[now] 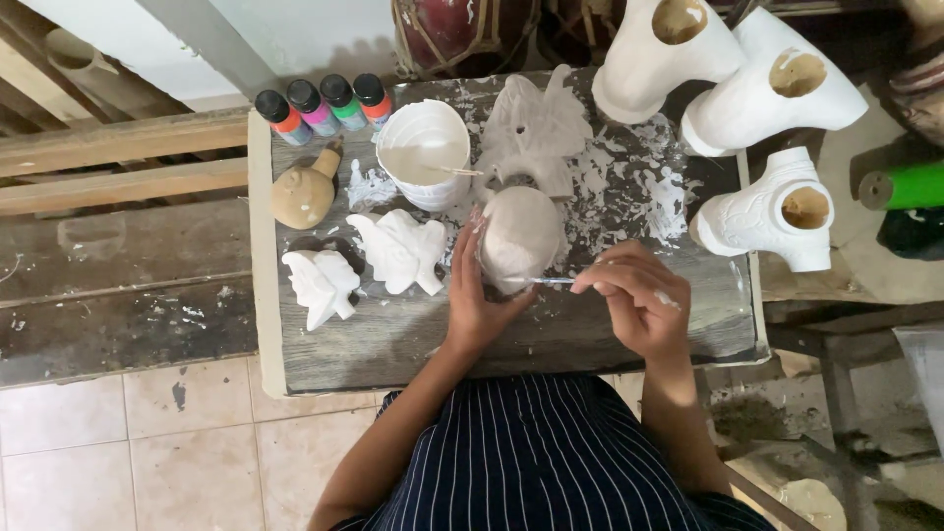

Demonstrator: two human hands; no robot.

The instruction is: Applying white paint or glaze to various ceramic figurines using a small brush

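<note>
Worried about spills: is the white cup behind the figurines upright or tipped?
Upright: the white cup stands on the board, mouth up, pale paint level inside, a stick resting across it.

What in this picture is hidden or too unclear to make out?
Head view only:
- The front of the round figure: the left hand wraps its side.
- The brush tip: too thin and blurred where it meets the figure.
- What the right hand fingers pinch: curled over the handle.
- The dark round thing at the top: cut off by the edge.
- The depth of paint in the cup: not shown from above.
</note>
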